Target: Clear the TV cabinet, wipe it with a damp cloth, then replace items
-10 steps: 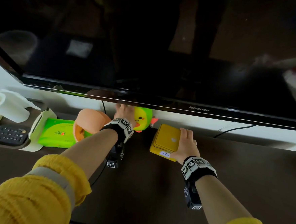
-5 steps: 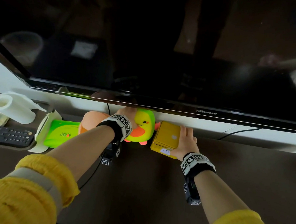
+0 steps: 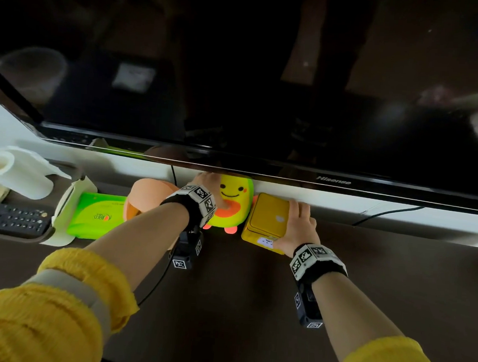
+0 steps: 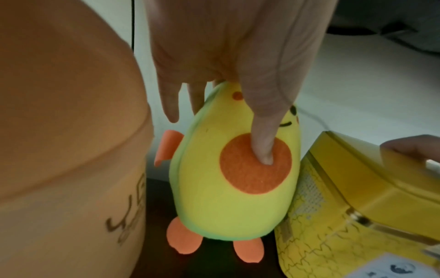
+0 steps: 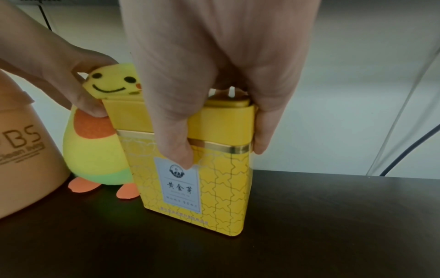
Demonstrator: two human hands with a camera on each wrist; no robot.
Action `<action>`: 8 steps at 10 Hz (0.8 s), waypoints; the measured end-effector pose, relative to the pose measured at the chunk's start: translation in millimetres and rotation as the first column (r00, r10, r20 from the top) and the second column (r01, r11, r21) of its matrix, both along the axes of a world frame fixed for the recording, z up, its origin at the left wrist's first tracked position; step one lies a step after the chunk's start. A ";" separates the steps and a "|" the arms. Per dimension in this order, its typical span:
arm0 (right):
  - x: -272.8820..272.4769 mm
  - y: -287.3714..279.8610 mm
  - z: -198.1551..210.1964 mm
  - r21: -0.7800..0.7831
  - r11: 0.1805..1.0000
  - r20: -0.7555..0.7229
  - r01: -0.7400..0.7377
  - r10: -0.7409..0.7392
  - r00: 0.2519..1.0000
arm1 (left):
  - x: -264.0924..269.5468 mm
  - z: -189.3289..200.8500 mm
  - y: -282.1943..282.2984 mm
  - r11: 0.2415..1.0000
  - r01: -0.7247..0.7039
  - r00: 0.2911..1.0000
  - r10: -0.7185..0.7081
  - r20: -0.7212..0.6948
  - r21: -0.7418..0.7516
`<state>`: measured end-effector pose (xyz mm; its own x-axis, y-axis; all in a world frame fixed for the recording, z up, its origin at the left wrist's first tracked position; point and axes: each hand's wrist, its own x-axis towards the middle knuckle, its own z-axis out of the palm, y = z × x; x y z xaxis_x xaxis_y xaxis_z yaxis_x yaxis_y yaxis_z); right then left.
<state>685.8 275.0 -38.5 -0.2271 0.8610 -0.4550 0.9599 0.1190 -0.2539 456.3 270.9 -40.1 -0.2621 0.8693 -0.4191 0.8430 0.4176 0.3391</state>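
Note:
A yellow-green avocado plush (image 3: 231, 208) with orange feet stands on the dark TV cabinet (image 3: 251, 309), just under the TV's lower edge. My left hand (image 3: 209, 184) grips its top, the thumb (image 4: 262, 146) pressed into its orange belly patch. Touching its right side stands a yellow tea tin (image 3: 266, 221), upright on the cabinet. My right hand (image 3: 297, 221) grips the tin's lid from above, thumb (image 5: 176, 135) on the front label and the fingers (image 5: 262, 135) down the right side. The plush (image 5: 95, 150) shows partly behind the tin (image 5: 214, 178).
An orange container (image 3: 146, 199) stands left of the plush, then a green wipes pack (image 3: 96, 219), a paper roll (image 3: 15, 171) and a remote (image 3: 9, 218). The TV (image 3: 266, 98) overhangs the back of the cabinet. Black cables (image 3: 385, 216) run along the white wall.
My left hand has brought the plush out from under the TV and stood it beside the tin. My right hand has kept its hold on the tin, which sits closer to the wall.

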 end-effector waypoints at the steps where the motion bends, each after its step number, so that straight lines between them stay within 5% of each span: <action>1: -0.5 2.0 -1.4 0.005 1.000 -0.003 -0.007 0.007 1.000 | -0.9 -1.8 4.6 1.000 -0.002 1.000 0.003 0.010 -0.018; 8: -1.7 2.0 14.2 0.018 0.999 0.099 -0.048 0.046 0.994 | 9.3 24.6 -24.2 0.995 -0.086 0.996 0.084 -0.027 -0.051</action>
